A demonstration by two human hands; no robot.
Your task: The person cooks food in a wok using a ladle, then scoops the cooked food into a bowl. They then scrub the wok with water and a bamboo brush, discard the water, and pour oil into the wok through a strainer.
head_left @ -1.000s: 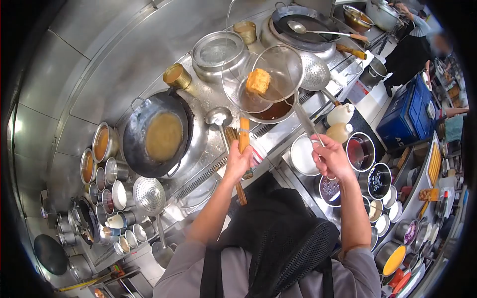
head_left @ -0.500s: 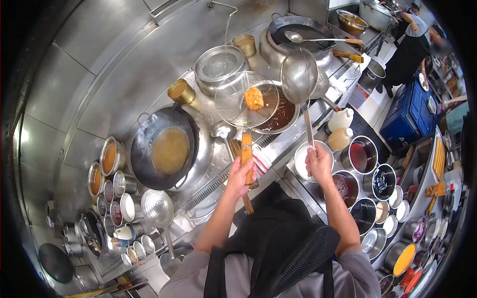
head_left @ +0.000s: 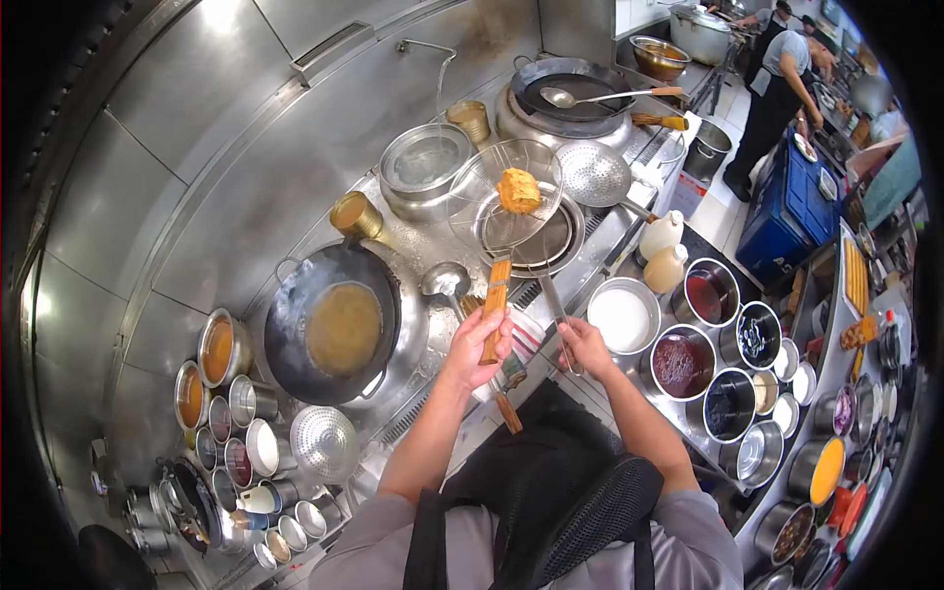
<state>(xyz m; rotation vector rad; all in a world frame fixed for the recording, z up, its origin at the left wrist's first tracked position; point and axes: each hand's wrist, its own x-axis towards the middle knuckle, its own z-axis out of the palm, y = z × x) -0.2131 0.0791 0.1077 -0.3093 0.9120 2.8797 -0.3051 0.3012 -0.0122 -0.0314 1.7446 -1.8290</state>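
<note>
My left hand is closed round the wooden handle of a wire skimmer. A golden-orange fried piece of food sits in its mesh. My right hand grips the metal handle of a long-handled strainer. The strainer's round head is over a steel pot, partly behind the skimmer, and what lies inside the pot is hard to make out. A ladle rests on the stove top just left of the skimmer's handle.
To the left a wok holds cloudy brown liquid. Behind stand a water pot under a tap and another wok. A perforated skimmer lies to the right. Sauce pots line the right counter. Co-workers stand beyond.
The strainer in my right hand has swung down and left, from raised beside the pot to over it. My left hand still holds the skimmer with the food, shifted slightly right.
</note>
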